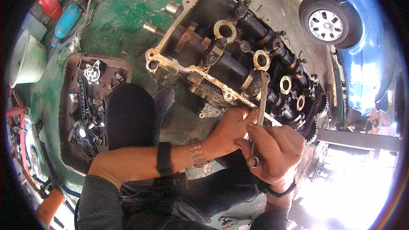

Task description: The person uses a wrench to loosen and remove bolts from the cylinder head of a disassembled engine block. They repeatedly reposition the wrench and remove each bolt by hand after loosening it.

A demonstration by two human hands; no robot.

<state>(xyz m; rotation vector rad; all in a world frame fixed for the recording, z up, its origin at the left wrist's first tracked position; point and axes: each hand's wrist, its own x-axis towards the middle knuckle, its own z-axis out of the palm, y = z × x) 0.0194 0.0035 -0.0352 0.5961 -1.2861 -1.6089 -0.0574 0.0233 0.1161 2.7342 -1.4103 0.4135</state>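
A long steel wrench [262, 106] stands slantwise in my right hand [277, 149], pinched between thumb and fingers. Its ring end shows below the thumb, and its upper end reaches over a camshaft [228, 69] in the engine's top. The engine [208, 74] lies with its cylinder head uncovered, dark and oily, and shows several round, pale-rimmed openings. My left hand [230, 127] is at the engine's near edge, close beside the wrench and my right hand. Most of its fingers are hidden, so their grip cannot be made out.
Left of my knee, a brown tray [68, 85] on the green floor holds several metal parts and bolts. Beyond it are a pale bucket [32, 59], a blue bottle [68, 20] and a red container [49, 2]. A blue car [362, 30] stands at the far right.
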